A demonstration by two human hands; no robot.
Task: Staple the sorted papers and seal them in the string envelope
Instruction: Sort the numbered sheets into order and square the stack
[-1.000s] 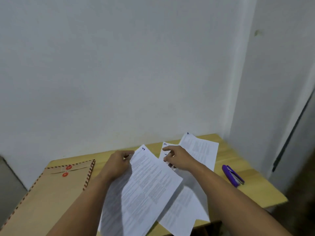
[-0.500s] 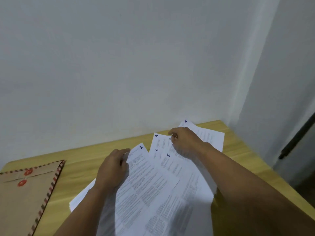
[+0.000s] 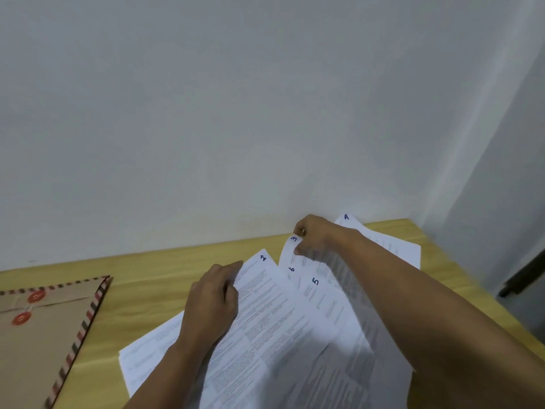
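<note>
Where corners fan: numerals 1, 3, 6, 5 on papers (image 3: 283, 314)

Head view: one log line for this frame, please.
phase: sorting | left hand: on sheet 1 | right hand: pinching sheet 3 corner | string envelope: untouched, table left | stapler: not visible

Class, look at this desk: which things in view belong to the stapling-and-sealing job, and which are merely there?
Belongs to the job:
numbered sheets
string envelope
left hand, resting on sheet 1
right hand, pinching sheet 3

Merely there:
wooden desk
wall
dark bar at right
</note>
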